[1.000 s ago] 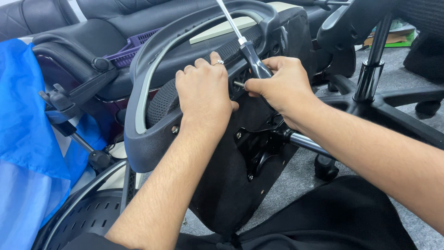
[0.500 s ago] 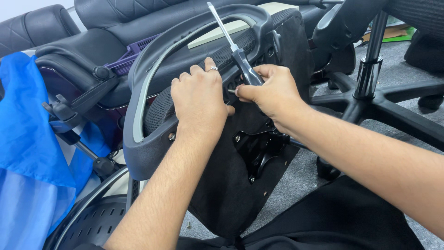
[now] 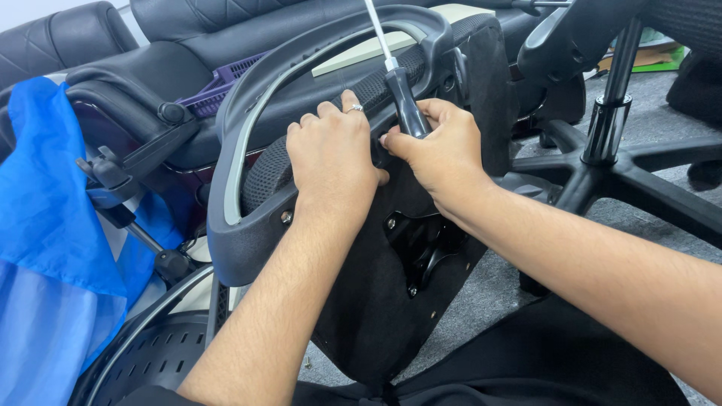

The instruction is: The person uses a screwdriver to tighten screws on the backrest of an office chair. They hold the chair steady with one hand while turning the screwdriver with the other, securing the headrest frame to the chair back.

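Right hand (image 3: 440, 154) fingers wrapped on screwdriver (image 3: 398, 86) handle, tip hidden between the hands | left hand (image 3: 331, 162) fingers curled, pressed on chair frame (image 3: 248, 180) beside it | seat pan (image 3: 376, 301) tilted up across lap, bracket (image 3: 421, 244) screws look seated | judged: mid-way, upper fastener in hand, more may remain.
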